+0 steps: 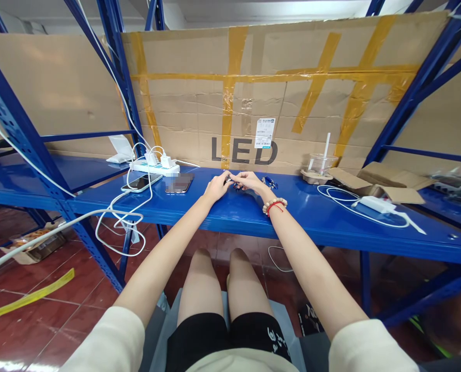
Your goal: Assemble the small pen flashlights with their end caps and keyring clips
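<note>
My left hand is closed at the fingertips around a small dark, shiny piece, too small for me to name. Fingertips of my right hand meet it from the other side, bent and pressed together; what they pinch is mostly hidden. Both hands rest just above the blue shelf surface. Beneath the right fingers a few small dark-blue bits show in part. Just right of that hand lies a small cluster of blue and silvery pieces.
Left of my hands lie a phone, another phone and a white power strip with looped cables. To the right are a plastic cup with a straw, a white adapter and an open cardboard box. A large carton stands behind.
</note>
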`<state>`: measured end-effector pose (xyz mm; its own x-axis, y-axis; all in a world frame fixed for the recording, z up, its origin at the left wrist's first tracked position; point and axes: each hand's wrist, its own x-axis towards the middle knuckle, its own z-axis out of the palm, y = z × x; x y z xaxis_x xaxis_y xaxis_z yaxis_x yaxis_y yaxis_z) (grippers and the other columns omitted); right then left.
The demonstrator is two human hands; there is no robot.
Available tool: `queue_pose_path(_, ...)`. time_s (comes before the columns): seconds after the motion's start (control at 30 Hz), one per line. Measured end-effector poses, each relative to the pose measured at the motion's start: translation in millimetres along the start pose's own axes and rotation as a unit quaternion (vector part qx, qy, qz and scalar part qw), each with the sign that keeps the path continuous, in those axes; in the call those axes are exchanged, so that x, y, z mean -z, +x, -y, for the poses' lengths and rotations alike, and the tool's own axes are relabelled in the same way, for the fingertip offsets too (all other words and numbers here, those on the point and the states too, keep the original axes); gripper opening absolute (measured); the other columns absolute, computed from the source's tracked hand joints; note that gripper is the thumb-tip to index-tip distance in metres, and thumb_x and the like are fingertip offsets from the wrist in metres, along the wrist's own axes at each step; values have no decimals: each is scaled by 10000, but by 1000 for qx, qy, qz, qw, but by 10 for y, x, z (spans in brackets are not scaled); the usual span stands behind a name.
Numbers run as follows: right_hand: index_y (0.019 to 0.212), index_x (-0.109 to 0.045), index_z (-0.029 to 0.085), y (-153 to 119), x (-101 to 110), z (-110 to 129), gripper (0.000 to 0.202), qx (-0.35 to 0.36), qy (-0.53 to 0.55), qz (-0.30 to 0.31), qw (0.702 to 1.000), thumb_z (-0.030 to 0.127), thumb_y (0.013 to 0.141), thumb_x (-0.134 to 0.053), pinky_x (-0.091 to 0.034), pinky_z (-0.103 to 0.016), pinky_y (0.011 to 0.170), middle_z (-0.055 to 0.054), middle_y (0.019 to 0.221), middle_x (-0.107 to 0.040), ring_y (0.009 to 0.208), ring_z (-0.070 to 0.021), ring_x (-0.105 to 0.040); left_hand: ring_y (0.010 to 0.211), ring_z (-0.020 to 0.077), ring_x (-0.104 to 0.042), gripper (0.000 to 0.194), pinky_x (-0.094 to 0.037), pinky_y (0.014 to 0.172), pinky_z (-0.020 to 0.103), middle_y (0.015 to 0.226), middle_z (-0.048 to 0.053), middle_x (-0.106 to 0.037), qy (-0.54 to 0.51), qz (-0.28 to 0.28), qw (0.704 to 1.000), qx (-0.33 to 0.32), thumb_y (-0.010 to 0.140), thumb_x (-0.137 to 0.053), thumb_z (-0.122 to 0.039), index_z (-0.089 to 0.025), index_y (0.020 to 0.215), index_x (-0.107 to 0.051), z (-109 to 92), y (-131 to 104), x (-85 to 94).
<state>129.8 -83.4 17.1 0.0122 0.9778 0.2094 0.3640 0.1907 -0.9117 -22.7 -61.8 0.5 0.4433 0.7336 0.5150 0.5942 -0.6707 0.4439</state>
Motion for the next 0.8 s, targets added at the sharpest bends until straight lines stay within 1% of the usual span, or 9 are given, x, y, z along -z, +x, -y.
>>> queue_pose_path(0.13,652,-625,139,8,13,-20,418,15,-8,-7,1000,544,616,-723,-323,-144,400,0,517,-556,486,-63,-501,848,224,-612,230,-444,700,291,902,49,-669,5,-10,1000,6,858,-475,-354,-235,1033,-565,9,14,-11)
queue_pose_path(0.23,773,-680,142,14,28,-35,410,28,-6,-17,999,532,649,-702,-339,-149,411,-17,599,-611,512,-70,-522,834,221,-615,238,-442,700,290,878,52,-674,6,-22,1000,11,863,-464,-354,-231,1041,-564,16,21,-17)
queue_pose_path(0.3,873,-693,148,17,35,-45,407,38,2,-27,999,501,670,-697,-355,-152,423,-23,662,-640,521,-69,-529,824,216,-617,235,-442,701,288,863,50,-676,4,-26,1000,16,864,-461,-346,-230,1040,-565,19,23,-20)
queue_pose_path(0.37,929,-694,150,19,40,-53,396,51,11,-24,998,460,682,-699,-361,-154,429,-23,691,-651,519,-65,-528,818,216,-618,231,-443,700,289,853,51,-677,5,-29,999,22,866,-456,-351,-227,1023,-572,22,25,-22)
queue_pose_path(0.47,904,-708,138,24,46,-65,349,67,17,-5,998,404,678,-712,-351,-151,428,-10,638,-635,511,-61,-521,816,218,-618,237,-444,697,290,841,52,-677,8,-27,999,23,870,-444,-371,-225,998,-580,27,29,-24)
queue_pose_path(0.57,849,-716,128,37,56,-79,315,62,25,1,998,369,647,-739,-349,-150,430,4,569,-609,512,-66,-519,798,210,-618,241,-444,693,286,813,44,-674,0,-21,1000,16,872,-436,-379,-225,987,-581,43,39,-32)
queue_pose_path(0.67,838,-715,134,45,70,-87,309,49,36,8,998,352,623,-760,-358,-151,430,2,589,-623,519,-68,-520,761,192,-615,232,-445,711,283,767,36,-663,-19,-21,1000,4,875,-432,-366,-210,956,-583,75,57,-52)
queue_pose_path(0.8,849,-710,146,31,84,-74,280,33,42,21,998,343,653,-742,-357,-147,426,2,606,-627,526,-66,-525,707,169,-601,248,-448,741,281,715,30,-644,-42,-16,999,-19,884,-415,-372,-190,864,-582,121,83,-83)
